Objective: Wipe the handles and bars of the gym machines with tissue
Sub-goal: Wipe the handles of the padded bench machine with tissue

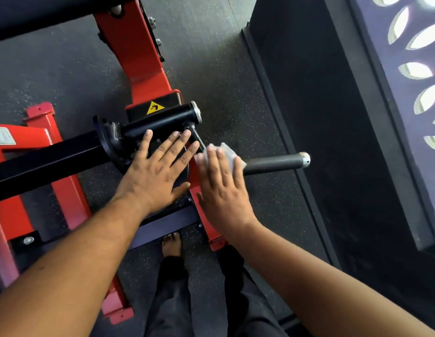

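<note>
Left hand: the left hand (160, 166) is being laid flat, fingers straight and spread, on the dark round plate (186, 166) at the base of the black upper handle (163, 120); nothing is being held in it.
Right hand: the right hand (221, 186) is being pressed, fingers straight and together, onto the tissue (229, 153); no curl around the bar can be made out.
Tissue: a crumpled white wad is being trapped between the right fingertips and the inner end of the grey bar (274, 162), just beside the thin link that joins the two handles.
Bar: the grey bar is being left bare from the tissue out to its metal end cap (305, 159), so most of its length is judged not yet wiped.
Machine: the red frame (138, 57) is standing on the speckled floor (226, 98), with a yellow warning sticker (155, 107) beside the upper handle.
Risk, tissue: because the wad is only being pressed and not wrapped, it is likely to be dragged off or bunched up when a stroke toward the end cap is made, and the underside would be missed.
Risk, fingers: the left fingertips are being rested near the pivot and link; if the handle were swung by the wiping push, they could be pinched.
Risk, footing: a bare foot (172, 244) is being kept close under the frame, where it could be struck.
</note>
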### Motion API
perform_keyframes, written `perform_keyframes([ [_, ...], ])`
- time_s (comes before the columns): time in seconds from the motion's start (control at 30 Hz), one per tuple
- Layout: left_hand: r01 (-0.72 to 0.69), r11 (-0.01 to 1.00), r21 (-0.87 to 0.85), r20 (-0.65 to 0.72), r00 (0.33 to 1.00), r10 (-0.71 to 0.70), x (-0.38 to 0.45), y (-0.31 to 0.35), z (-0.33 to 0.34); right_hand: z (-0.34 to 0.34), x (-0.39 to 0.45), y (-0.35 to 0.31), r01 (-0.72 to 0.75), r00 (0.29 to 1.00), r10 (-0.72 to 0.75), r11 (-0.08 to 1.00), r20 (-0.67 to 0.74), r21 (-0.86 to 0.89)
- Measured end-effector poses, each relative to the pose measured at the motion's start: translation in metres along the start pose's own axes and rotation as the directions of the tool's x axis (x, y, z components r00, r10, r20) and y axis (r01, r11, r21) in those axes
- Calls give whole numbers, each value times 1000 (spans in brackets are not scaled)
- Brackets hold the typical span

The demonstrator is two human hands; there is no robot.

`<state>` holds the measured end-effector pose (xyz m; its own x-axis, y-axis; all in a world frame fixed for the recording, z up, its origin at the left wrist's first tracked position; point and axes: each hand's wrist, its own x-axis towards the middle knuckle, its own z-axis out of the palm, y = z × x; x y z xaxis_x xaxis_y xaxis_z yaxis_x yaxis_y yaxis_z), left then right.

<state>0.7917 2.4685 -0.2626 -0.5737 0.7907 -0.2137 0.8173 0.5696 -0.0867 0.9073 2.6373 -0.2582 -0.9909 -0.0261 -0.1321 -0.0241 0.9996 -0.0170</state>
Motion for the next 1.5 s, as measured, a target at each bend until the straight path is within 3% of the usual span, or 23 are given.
perform_keyframes([
  [0.13,20,1000,16,28,999,-20,-1,2,-3,-6,30,-2,29,1000,-29,1000,1,-5],
  [0.27,30,999,16,57,998,-31,-1,3,-7,-7,-9,17,18,999,-16,999,49,-37],
  [0.5,38,999,-10,-20,999,-38,0,2,-4,-13,54,-12,-178,984,178,984,-1,11],
  [0.67,39,999,8,33,999,-39,-1,3,-5,-19,3,12,-61,997,62,998,56,-8],
  [0.77,37,999,8,33,999,-37,0,3,-5,-16,3,12,-80,993,84,995,77,-54],
  [0.9,42,998,36,-5,999,-42,-1,2,-4,-10,54,-17,-144,989,145,989,-32,7],
  [0.97,35,999,26,0,999,-35,0,3,-6,-15,52,-9,-121,993,121,992,2,48],
  [1.07,41,999,26,34,999,-42,0,3,-6,-20,23,24,9,1000,-9,995,8,94],
  [1.17,41,998,38,58,997,-44,0,4,-5,-33,9,64,128,992,-126,923,-29,362],
  [1.23,51,998,29,52,997,-53,1,4,-5,-40,8,90,123,986,-47,847,-157,517],
  [1.3,48,998,42,56,997,-51,0,4,-5,-41,0,100,74,965,78,832,-249,550],
  [1.37,35,998,53,60,997,-39,0,4,-5,-30,-12,93,46,981,48,887,-190,459],
  [1.43,31,999,44,53,998,-34,0,3,-7,-10,-27,86,7,999,6,966,-49,259],
  [1.5,31,998,46,59,998,-34,0,3,-7,6,-34,95,-124,992,124,982,10,140],
])
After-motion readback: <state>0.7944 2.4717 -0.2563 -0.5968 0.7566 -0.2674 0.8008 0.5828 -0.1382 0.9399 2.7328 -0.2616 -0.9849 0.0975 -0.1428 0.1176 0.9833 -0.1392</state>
